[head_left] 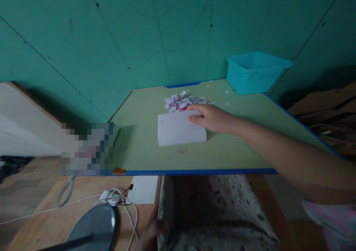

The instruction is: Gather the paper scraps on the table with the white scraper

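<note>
My right hand (pixel 207 117) reaches in from the right, its fingers and thumb closed on the top edge of a white box (pixel 178 130). The box stands on the pale green tabletop (pixel 236 147), with a small hole near its upper left corner. Right behind it lies a heap of small white and pink paper scraps (pixel 180 100), partly covered by the box and my fingers. My left hand (pixel 155 228) is low at the bottom, beside a flower-patterned cloth over my lap. It is dark and blurred, so its fingers do not show clearly.
A turquoise plastic bin (pixel 250 78) stands at the back right of the table. A few loose scraps lie near it. At the table's left edge is a pixelated object (pixel 89 149). Cables (pixel 130 217) and a round grey base (pixel 96 223) are below on the left.
</note>
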`<move>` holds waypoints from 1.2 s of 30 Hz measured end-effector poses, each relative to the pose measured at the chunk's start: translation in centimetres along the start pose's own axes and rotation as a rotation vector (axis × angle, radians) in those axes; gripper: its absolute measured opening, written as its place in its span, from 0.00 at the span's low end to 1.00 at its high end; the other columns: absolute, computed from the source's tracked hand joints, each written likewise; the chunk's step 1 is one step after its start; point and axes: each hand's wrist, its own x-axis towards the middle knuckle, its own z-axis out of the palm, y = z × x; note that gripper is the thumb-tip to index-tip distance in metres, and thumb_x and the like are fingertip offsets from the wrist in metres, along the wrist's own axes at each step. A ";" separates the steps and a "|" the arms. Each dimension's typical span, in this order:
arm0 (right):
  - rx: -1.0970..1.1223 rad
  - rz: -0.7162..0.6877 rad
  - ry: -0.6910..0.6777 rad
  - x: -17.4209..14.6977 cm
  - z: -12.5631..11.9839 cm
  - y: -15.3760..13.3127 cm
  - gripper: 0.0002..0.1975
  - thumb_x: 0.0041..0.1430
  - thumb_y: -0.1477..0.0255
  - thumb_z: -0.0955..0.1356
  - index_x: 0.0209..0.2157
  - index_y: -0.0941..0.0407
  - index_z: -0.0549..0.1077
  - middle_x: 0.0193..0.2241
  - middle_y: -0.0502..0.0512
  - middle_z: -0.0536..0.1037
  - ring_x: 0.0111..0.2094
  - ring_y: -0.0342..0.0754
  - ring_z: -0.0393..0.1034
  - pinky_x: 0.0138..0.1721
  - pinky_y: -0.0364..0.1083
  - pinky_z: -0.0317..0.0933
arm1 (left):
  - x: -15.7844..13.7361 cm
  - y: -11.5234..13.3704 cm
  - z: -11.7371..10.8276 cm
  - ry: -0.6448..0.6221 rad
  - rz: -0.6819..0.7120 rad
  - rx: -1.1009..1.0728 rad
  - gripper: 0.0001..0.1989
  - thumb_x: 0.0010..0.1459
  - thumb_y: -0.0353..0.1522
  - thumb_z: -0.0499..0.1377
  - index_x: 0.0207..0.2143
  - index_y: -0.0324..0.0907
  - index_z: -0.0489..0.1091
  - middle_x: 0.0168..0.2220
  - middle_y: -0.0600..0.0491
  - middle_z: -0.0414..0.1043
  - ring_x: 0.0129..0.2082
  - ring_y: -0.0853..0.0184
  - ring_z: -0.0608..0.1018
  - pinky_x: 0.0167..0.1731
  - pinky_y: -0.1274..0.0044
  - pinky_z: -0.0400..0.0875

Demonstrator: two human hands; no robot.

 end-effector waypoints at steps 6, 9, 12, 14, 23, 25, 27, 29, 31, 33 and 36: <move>0.042 0.001 -0.068 -1.0 0.5 -1.2 0.12 0.53 0.68 0.62 0.39 0.58 0.68 0.28 0.52 0.71 0.29 0.42 0.64 0.29 0.41 0.55 | -0.9 0.9 0.7 0.076 0.099 0.074 0.25 0.21 0.18 0.65 0.28 0.44 0.72 0.23 0.57 0.76 0.36 0.59 0.75 0.36 0.75 0.67; 0.065 0.054 -0.053 -0.8 0.1 -0.4 0.13 0.54 0.67 0.62 0.41 0.57 0.66 0.25 0.50 0.70 0.24 0.40 0.63 0.24 0.40 0.55 | -1.4 1.3 0.4 0.135 0.038 0.020 0.33 0.25 0.23 0.66 0.40 0.46 0.69 0.31 0.57 0.78 0.40 0.58 0.75 0.37 0.74 0.68; 0.103 0.100 -0.104 -0.6 -0.4 0.5 0.12 0.54 0.66 0.61 0.39 0.56 0.64 0.24 0.50 0.69 0.20 0.39 0.62 0.20 0.40 0.54 | -1.7 1.8 0.6 0.181 -0.002 -0.013 0.39 0.23 0.26 0.67 0.45 0.45 0.66 0.29 0.56 0.78 0.39 0.56 0.76 0.36 0.73 0.69; 0.123 0.104 -0.155 -0.7 -0.5 0.6 0.10 0.54 0.66 0.61 0.37 0.56 0.63 0.23 0.49 0.69 0.19 0.39 0.62 0.19 0.40 0.54 | -2.3 2.3 1.2 0.159 -0.051 -0.015 0.41 0.20 0.24 0.67 0.46 0.44 0.66 0.25 0.55 0.78 0.35 0.54 0.77 0.33 0.72 0.70; 0.096 0.033 -0.303 -1.8 0.1 -1.5 0.07 0.53 0.67 0.61 0.31 0.56 0.60 0.21 0.48 0.70 0.17 0.39 0.63 0.18 0.39 0.53 | -5.5 4.2 3.7 0.074 -0.190 -0.179 0.30 0.40 0.27 0.61 0.49 0.48 0.64 0.14 0.59 0.72 0.13 0.65 0.73 0.22 0.74 0.70; 0.087 0.020 -0.315 -2.0 0.1 -1.8 0.07 0.53 0.67 0.61 0.31 0.56 0.60 0.20 0.48 0.69 0.17 0.39 0.63 0.18 0.39 0.53 | -5.4 4.3 3.8 0.064 -0.220 -0.185 0.31 0.39 0.28 0.61 0.50 0.50 0.63 0.16 0.58 0.73 0.14 0.65 0.73 0.21 0.74 0.69; 0.074 0.014 -0.329 -2.1 0.1 -2.0 0.07 0.53 0.67 0.61 0.31 0.56 0.60 0.20 0.48 0.69 0.17 0.39 0.63 0.18 0.39 0.53 | -5.3 4.3 3.8 0.038 -0.243 -0.129 0.30 0.40 0.29 0.60 0.50 0.50 0.63 0.17 0.58 0.73 0.14 0.65 0.74 0.21 0.75 0.69; 0.071 0.012 -0.340 -2.2 0.1 -2.1 0.07 0.54 0.67 0.61 0.31 0.56 0.61 0.21 0.48 0.70 0.17 0.38 0.63 0.18 0.39 0.53 | -5.3 4.3 3.8 0.016 -0.228 -0.073 0.28 0.42 0.30 0.60 0.49 0.50 0.64 0.17 0.58 0.73 0.14 0.65 0.73 0.21 0.74 0.69; 0.077 0.004 -0.348 -2.3 0.2 -2.2 0.07 0.54 0.67 0.60 0.32 0.56 0.61 0.21 0.48 0.70 0.17 0.38 0.63 0.18 0.38 0.52 | -5.3 4.3 3.8 0.010 -0.174 -0.060 0.26 0.42 0.30 0.60 0.48 0.47 0.66 0.15 0.57 0.72 0.14 0.65 0.73 0.21 0.74 0.70; 0.080 -0.013 -0.356 -2.3 0.2 -2.3 0.07 0.54 0.67 0.61 0.31 0.56 0.61 0.21 0.48 0.70 0.17 0.38 0.63 0.17 0.38 0.52 | -5.3 4.3 3.8 0.024 -0.145 -0.066 0.26 0.41 0.29 0.60 0.47 0.45 0.66 0.13 0.57 0.71 0.14 0.64 0.73 0.22 0.74 0.70; 0.101 -0.032 -0.375 -2.4 0.3 -2.3 0.07 0.54 0.67 0.61 0.31 0.57 0.60 0.20 0.47 0.69 0.17 0.38 0.63 0.17 0.37 0.52 | -5.3 4.5 3.8 0.066 -0.183 0.010 0.29 0.39 0.30 0.62 0.48 0.46 0.65 0.15 0.56 0.73 0.14 0.64 0.74 0.22 0.72 0.71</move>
